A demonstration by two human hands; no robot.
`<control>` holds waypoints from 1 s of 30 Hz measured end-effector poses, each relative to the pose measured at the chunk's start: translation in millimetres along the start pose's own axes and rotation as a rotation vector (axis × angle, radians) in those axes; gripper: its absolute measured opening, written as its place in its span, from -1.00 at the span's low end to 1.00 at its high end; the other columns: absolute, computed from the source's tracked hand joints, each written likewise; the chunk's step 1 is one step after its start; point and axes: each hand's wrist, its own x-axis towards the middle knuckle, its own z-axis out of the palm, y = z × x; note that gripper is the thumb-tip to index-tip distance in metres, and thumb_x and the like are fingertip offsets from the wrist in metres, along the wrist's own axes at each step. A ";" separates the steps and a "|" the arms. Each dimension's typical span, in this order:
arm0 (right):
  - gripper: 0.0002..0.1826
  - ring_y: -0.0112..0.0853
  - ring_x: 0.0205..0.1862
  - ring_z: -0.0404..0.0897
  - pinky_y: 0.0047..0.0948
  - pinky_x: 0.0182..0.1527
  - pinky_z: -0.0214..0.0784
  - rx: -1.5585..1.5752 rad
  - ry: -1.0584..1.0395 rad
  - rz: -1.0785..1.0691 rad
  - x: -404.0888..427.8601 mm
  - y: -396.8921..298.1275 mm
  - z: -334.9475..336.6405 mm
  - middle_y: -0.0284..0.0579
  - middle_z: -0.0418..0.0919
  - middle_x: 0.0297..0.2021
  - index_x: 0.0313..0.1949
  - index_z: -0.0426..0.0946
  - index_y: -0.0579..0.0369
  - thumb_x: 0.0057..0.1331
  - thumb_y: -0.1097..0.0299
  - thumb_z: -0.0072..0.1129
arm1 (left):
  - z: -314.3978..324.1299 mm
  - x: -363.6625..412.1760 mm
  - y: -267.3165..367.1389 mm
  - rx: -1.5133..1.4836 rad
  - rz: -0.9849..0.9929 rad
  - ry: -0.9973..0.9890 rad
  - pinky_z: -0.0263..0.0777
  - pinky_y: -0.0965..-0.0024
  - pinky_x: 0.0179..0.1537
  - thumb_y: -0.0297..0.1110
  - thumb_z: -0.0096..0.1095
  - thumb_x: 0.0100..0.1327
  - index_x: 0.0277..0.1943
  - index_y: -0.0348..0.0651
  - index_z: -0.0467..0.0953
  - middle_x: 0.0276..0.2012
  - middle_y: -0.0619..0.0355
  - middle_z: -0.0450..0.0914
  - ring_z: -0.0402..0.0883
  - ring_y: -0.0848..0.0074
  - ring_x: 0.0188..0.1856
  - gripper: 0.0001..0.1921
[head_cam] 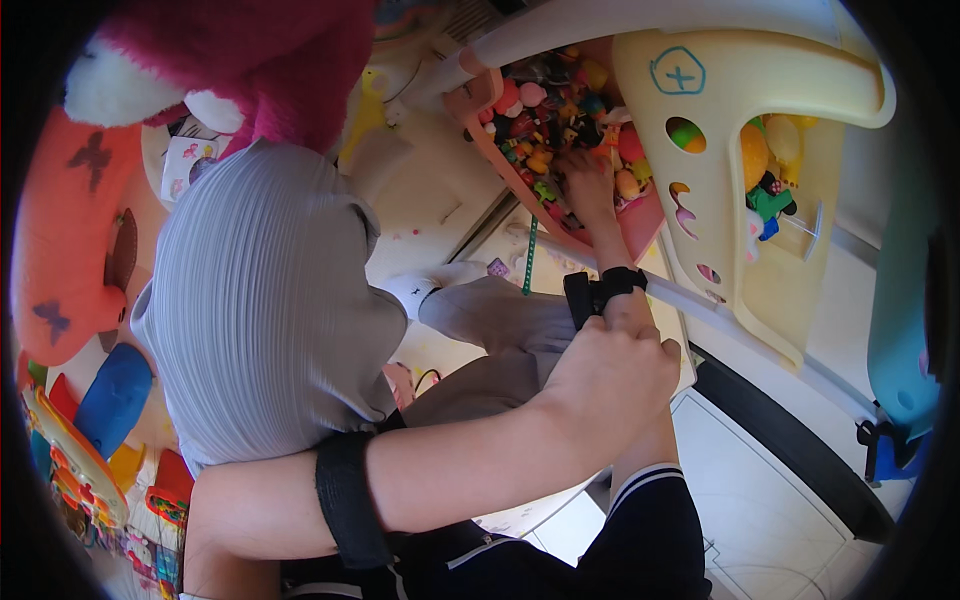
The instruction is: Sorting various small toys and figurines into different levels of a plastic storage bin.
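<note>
My right hand (589, 184) reaches down into a pink plastic bin (499, 161) crowded with small toys (536, 120). Its fingertips are lost among the toys, so whether it holds one cannot be told. A black strap with a small block (604, 291) circles my right wrist. My left hand (619, 360) lies across the right forearm (634, 307), just below that strap, with its fingers curled over the arm. Close to my right hand are a green toy (545, 193) and a round peach-coloured toy (627, 184).
A cream bin (705, 172) with a blue drawn mark hangs on a white rack rail (682, 311) and holds toys. A teal bin (900, 300) is at right. Left are a magenta plush (300, 67), my raised grey-clad knee (255, 300), an orange seat (71, 247) and several toys.
</note>
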 end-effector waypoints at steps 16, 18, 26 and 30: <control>-0.65 -0.39 -0.03 0.31 -0.22 -0.06 0.13 -0.237 0.002 0.207 17.4 -0.1 1.3 -0.26 0.43 -0.23 -0.04 0.29 -0.07 0.13 0.33 -0.16 | -1.6 -4.4 -1.7 0.008 0.000 0.020 0.40 0.48 -0.36 -0.46 0.21 -0.17 -0.27 -0.37 0.36 -0.38 0.04 0.49 0.52 0.39 -0.31 -0.66; -0.69 -0.29 -0.07 0.36 -0.19 -0.03 0.14 -0.171 -0.119 0.328 16.4 5.8 -12.7 -0.18 0.45 -0.24 -0.08 0.33 -0.02 0.15 0.37 -0.18 | -2.0 -2.5 0.6 0.011 0.005 0.025 0.40 0.48 -0.36 -0.45 0.21 -0.17 -0.27 -0.37 0.36 -0.38 0.05 0.49 0.53 0.39 -0.31 -0.66; -0.78 -0.28 -0.20 0.44 -0.18 -0.16 0.19 0.090 0.359 0.403 16.4 22.5 -7.5 -0.18 0.47 -0.35 -0.24 0.39 0.01 0.07 0.39 0.03 | 0.2 -2.1 -0.8 0.011 0.018 -0.015 0.41 0.48 -0.34 -0.43 0.24 -0.17 -0.26 -0.37 0.37 -0.38 0.04 0.50 0.54 0.40 -0.31 -0.64; -0.82 -0.20 -0.32 0.47 -0.34 -0.23 0.28 0.605 0.400 0.371 7.4 -4.2 -31.5 -0.11 0.50 -0.42 -0.31 0.44 0.12 0.05 0.41 0.06 | -1.4 -2.2 0.9 0.021 0.038 0.013 0.41 0.48 -0.36 -0.44 0.23 -0.18 -0.25 -0.39 0.36 -0.39 0.03 0.50 0.54 0.40 -0.33 -0.64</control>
